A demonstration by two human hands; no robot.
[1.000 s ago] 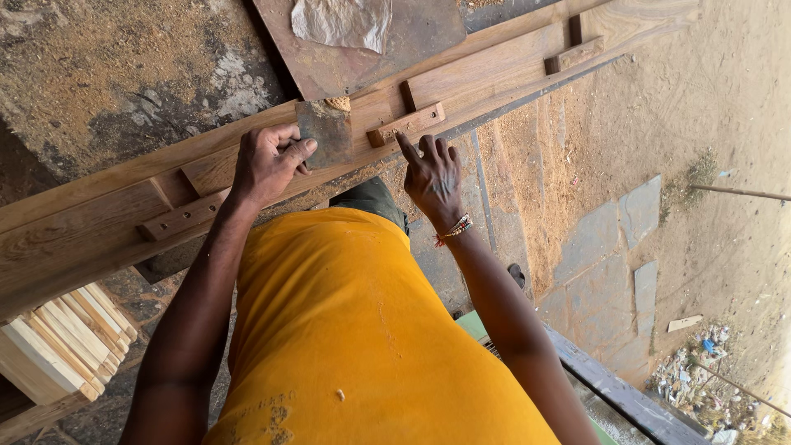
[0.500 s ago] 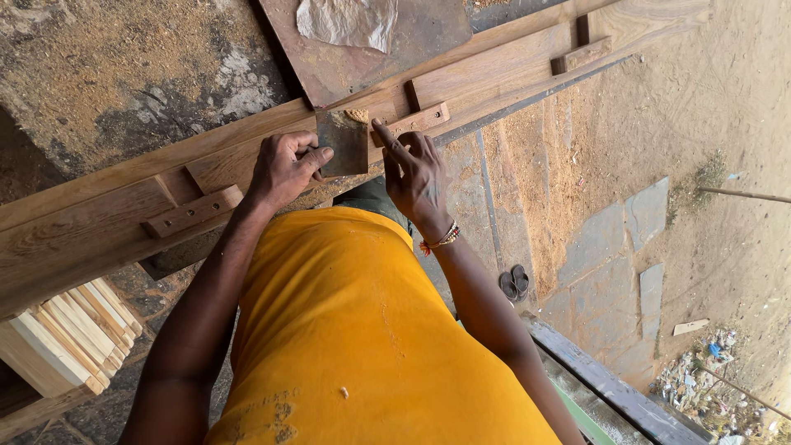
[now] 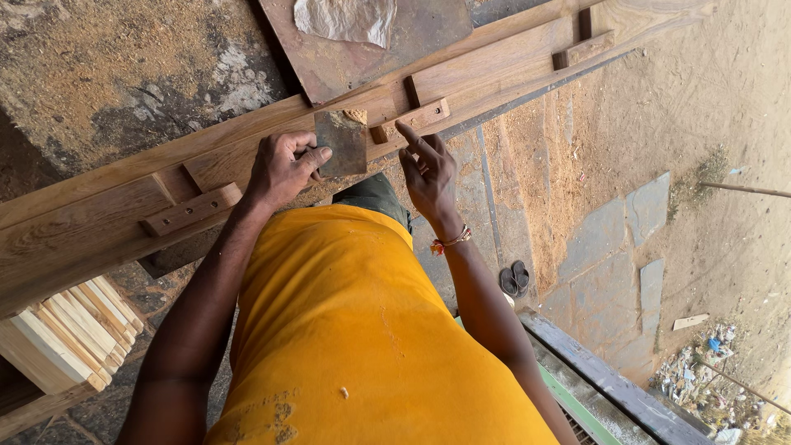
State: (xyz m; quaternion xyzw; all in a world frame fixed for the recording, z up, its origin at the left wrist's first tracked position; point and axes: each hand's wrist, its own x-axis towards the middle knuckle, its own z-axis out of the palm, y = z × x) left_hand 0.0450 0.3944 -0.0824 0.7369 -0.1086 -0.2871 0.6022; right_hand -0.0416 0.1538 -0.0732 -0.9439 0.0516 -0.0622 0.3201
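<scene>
Gripping a small dark rectangular scraper blade [image 3: 342, 142] between thumb and curled fingers, the left hand [image 3: 283, 167] holds it flat against the long wooden frame [image 3: 99, 214] that runs diagonally across the view; the blade stands just beside a short screwed-on wooden cleat [image 3: 412, 119] and touches the frame's near edge. The right hand [image 3: 428, 169] holds nothing; its index finger is stretched out with the tip at the cleat's lower edge, the other fingers loosely folded; a red and gold bracelet [image 3: 451, 240] circles that wrist. Both arms reach out over an orange shirt [image 3: 354, 330] that fills the lower middle of the view.

A second cleat [image 3: 191, 209] with screw holes sits on the frame to the left of the left hand, and a third [image 3: 587, 49] lies farther along toward the upper right; a brown board [image 3: 362, 49] with a crumpled pale sheet [image 3: 346, 18] on it rests beyond the frame. A stack of pale cut wooden slats [image 3: 62, 334] lies at the lower left, below the frame; a pair of dark sandals [image 3: 514, 278] rests on the stone paving [image 3: 610, 239] to the right; sawdust covers the ground [image 3: 99, 74] at the upper left.
</scene>
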